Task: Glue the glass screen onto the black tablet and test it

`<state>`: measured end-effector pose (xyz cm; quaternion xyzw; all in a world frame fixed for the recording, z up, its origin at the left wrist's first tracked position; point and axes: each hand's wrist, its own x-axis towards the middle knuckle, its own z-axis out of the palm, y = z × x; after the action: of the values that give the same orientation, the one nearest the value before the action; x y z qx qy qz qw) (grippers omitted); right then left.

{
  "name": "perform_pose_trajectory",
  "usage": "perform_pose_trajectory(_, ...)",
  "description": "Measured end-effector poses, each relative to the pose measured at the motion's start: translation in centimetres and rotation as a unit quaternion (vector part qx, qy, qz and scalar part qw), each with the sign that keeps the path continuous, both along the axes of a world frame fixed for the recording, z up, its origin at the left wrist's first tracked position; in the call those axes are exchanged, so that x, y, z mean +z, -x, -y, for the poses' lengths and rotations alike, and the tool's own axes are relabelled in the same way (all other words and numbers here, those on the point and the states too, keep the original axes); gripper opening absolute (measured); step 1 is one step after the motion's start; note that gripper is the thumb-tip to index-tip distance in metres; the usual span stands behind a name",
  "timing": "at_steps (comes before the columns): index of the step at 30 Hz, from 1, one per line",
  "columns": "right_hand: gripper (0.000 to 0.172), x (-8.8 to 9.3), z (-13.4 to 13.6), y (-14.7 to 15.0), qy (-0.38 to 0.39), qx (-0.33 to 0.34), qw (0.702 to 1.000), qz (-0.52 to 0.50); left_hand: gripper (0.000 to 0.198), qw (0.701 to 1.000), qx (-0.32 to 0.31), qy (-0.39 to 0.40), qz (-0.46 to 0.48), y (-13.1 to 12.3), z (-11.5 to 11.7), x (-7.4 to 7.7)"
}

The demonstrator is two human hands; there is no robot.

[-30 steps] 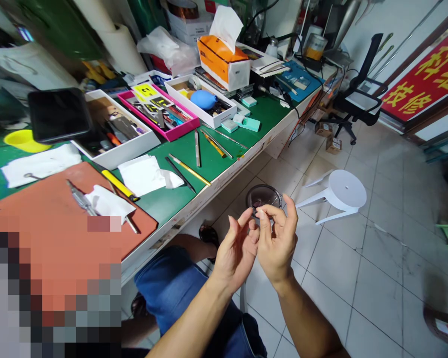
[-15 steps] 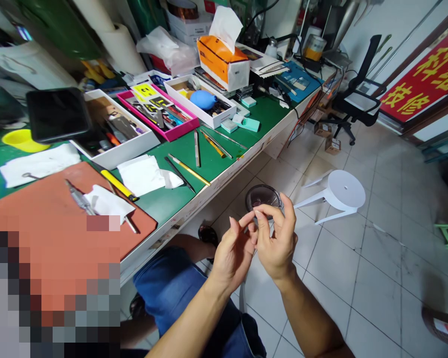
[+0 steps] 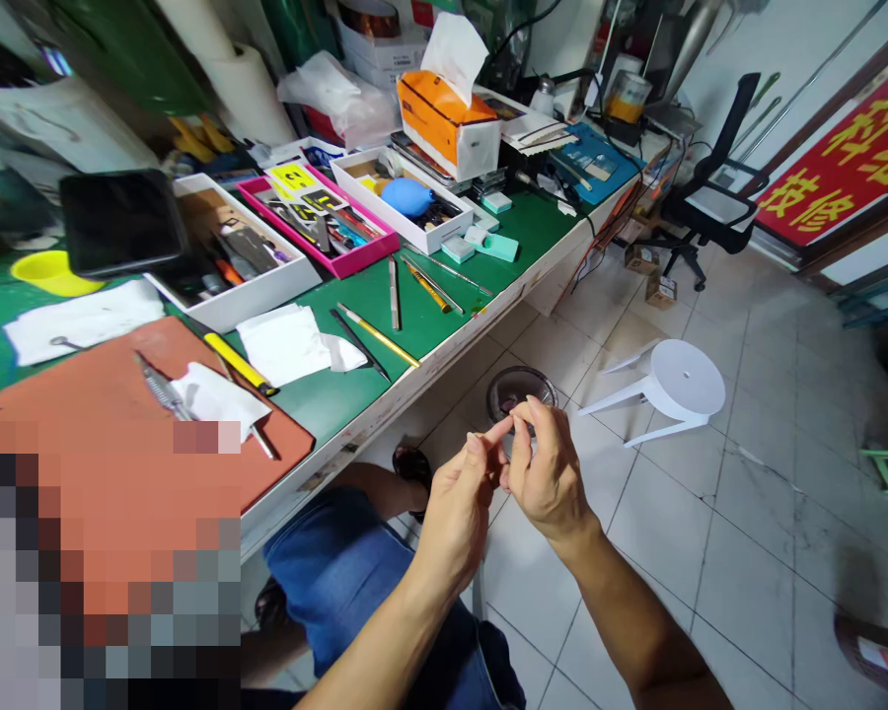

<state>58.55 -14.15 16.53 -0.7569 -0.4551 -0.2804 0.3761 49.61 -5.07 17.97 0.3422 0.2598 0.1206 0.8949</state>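
Note:
In front of my lap, over the floor beside the bench, my two hands meet at the fingertips. My left hand [image 3: 459, 498] is loosely open, its index finger stretched toward the other hand and its thumb raised. My right hand [image 3: 552, 478] is closed in a pinch, thumb and index finger pressed together at the tip of the left index finger. Whatever lies in that pinch, if anything, is too small to make out. Just beyond the fingers, on the floor, stands a dark round bin [image 3: 499, 385], partly hidden by my right hand.
A green-topped bench [image 3: 303, 394] runs along the left, bearing a brown mat [image 3: 118, 380], tweezers, a yellow cutter [image 3: 241, 363], tool boxes and an orange tissue pack [image 3: 451, 118]. A white stool [image 3: 688, 380] and a black office chair [image 3: 717, 192] stand on the right.
My right hand's raised fingers have folded down toward the left fingertip. My left hand has turned slightly, its thumb coming closer to its index finger. The bench items look unmoved.

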Motion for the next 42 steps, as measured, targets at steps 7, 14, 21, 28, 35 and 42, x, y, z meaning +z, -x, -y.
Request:
perform_pose_trajectory(7, 0.067, 0.7, 0.1, 0.8, -0.130, 0.005, 0.950, -0.285, 0.053, 0.999, 0.003, -0.038, 0.017, -0.1, -0.5, -1.6)
perform_pose_trajectory(14, 0.062, 2.1, 0.7, 1.9, -0.230, 0.076, 0.827, -0.507, 0.055, 0.988, -0.010, -0.120, 0.092, -0.9, -1.4, -4.3)
perform_pose_trajectory(21, 0.057, 4.3, 1.8, 2.9, -0.277, 0.069, 0.810, -0.513, 0.046, 0.972, -0.018, -0.206, 0.114, -0.8, -2.7, -6.6)
perform_pose_trajectory(28, 0.066, 3.7, 2.3, 5.0, -0.167, 0.081, 0.862, -0.471, 0.063, 0.956, -0.001, -0.255, 0.144, -0.4, -3.5, -6.5)
perform_pose_trajectory(35, 0.072, 1.9, 1.9, 6.0, -0.126, 0.090, 0.910, -0.384, 0.071, 0.948, -0.009, -0.270, 0.168, -0.2, -3.6, -6.3)
perform_pose_trajectory(42, 0.074, 2.2, 1.8, 5.6, -0.114, 0.101, 0.921, -0.359, 0.070, 0.944, -0.016, -0.278, 0.177, -0.1, -3.6, -6.0)
